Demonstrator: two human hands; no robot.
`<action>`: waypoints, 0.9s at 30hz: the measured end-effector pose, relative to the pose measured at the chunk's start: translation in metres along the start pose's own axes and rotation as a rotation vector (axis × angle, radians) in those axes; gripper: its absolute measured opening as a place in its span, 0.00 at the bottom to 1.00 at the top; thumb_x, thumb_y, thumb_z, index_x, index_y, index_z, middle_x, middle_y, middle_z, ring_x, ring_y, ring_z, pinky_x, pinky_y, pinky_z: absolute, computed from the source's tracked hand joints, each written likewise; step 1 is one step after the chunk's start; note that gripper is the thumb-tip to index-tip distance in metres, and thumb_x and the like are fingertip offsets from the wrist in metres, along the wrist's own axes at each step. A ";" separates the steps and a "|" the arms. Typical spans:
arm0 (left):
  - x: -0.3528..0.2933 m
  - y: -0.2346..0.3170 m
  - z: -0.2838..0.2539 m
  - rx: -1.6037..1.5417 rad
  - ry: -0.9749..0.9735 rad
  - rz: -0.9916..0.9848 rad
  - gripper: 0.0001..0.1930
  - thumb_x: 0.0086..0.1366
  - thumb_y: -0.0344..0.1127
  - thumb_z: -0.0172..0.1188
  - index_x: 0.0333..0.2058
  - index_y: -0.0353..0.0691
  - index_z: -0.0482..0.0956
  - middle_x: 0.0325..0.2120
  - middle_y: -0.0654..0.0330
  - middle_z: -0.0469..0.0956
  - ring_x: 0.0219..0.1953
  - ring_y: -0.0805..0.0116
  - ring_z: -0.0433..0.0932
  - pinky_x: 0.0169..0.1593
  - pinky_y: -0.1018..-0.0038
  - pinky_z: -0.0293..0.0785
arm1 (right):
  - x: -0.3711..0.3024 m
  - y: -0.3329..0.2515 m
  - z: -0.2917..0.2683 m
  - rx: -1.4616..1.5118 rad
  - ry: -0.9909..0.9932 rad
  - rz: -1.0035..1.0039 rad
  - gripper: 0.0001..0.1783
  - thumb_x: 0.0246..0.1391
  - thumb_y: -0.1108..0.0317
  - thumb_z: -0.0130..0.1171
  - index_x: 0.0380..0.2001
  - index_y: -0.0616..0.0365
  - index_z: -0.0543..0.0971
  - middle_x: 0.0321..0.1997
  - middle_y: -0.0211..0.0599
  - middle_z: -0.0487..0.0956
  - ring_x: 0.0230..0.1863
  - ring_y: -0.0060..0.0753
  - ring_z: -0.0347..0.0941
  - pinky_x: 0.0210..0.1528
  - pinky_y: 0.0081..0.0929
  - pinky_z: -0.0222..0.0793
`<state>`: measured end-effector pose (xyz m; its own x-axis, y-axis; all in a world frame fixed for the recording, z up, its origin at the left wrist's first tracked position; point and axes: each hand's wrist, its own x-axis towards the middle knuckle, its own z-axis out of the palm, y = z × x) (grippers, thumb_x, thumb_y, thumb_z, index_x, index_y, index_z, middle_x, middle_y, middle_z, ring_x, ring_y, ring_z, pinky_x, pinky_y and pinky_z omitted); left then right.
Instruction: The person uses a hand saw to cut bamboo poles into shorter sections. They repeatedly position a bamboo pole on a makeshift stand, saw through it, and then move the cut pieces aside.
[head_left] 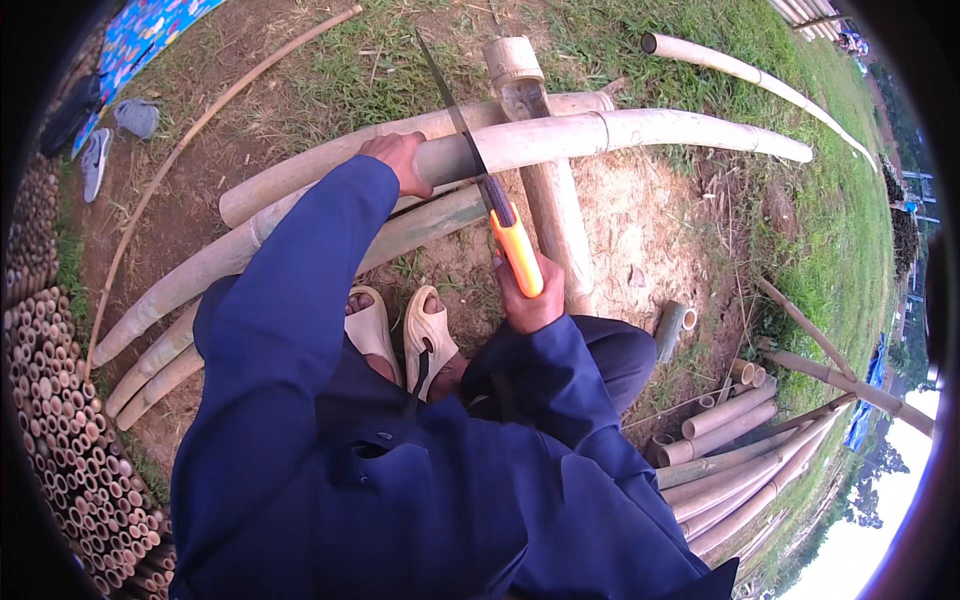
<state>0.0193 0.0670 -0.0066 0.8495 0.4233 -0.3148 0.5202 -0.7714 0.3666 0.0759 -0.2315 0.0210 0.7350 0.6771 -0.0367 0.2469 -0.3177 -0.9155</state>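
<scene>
Right hand (532, 305): yours, closing firmly around the orange handle (514, 252) of a handsaw.
Saw blade (447, 95): long, narrow, dark; rising from the handle and crossing the pale bamboo pole (560, 138) just right of your other hand. You are keeping its tip pointing away from you; depth of any cut, cannot be told.
Left hand (397, 160): yours, gripping that pole from above, beside the blade.
Bamboo pole: lying crosswise in front of you, passing beneath your left forearm and over a thick notched bamboo post (562, 230).
Second pole (340, 165): lying just beyond the first. Greenish pole (425, 228): lying on your near side.
Sandals (430, 345): one pair, beige; you are wearing them on the bare soil between your knees.
Short bamboo piece (670, 332): lying right of your knee.
Bamboo stack (725, 415): lengths, resting farther right.
Pile of cut tubes (75, 440): showing open ends, far left.
Grey shoe (95, 163): sitting upper left, near a patterned blue cloth (150, 40).
</scene>
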 end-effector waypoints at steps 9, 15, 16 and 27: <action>-0.043 0.024 0.054 0.303 0.589 0.068 0.55 0.39 0.50 0.82 0.66 0.39 0.63 0.58 0.55 0.69 0.57 0.56 0.72 0.67 0.52 0.61 | -0.005 0.010 0.011 0.034 0.122 -0.115 0.10 0.57 0.68 0.67 0.35 0.65 0.82 0.21 0.48 0.78 0.23 0.43 0.78 0.31 0.37 0.72; -0.028 0.010 0.036 0.303 0.408 -0.007 0.48 0.44 0.49 0.79 0.62 0.41 0.66 0.54 0.53 0.76 0.57 0.55 0.76 0.66 0.56 0.63 | -0.026 -0.017 -0.018 -0.010 -0.046 0.016 0.10 0.59 0.69 0.66 0.39 0.65 0.82 0.21 0.48 0.77 0.23 0.41 0.79 0.31 0.35 0.72; -0.029 0.007 0.029 0.266 0.316 -0.059 0.46 0.44 0.49 0.78 0.61 0.41 0.67 0.53 0.53 0.77 0.56 0.54 0.77 0.65 0.57 0.64 | -0.055 -0.015 -0.029 0.037 -0.032 0.011 0.11 0.59 0.69 0.66 0.42 0.65 0.82 0.22 0.46 0.78 0.23 0.38 0.79 0.31 0.33 0.72; 0.008 -0.002 -0.018 0.090 0.052 -0.047 0.39 0.42 0.52 0.74 0.52 0.36 0.77 0.39 0.44 0.85 0.45 0.44 0.84 0.52 0.56 0.80 | 0.004 0.003 0.007 0.091 0.027 -0.005 0.11 0.60 0.69 0.65 0.29 0.66 0.78 0.17 0.40 0.72 0.19 0.28 0.65 0.26 0.34 0.65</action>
<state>0.0265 0.0804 0.0061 0.8288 0.4826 -0.2830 0.5519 -0.7885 0.2715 0.0754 -0.2252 0.0154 0.7513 0.6596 -0.0225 0.1927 -0.2518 -0.9484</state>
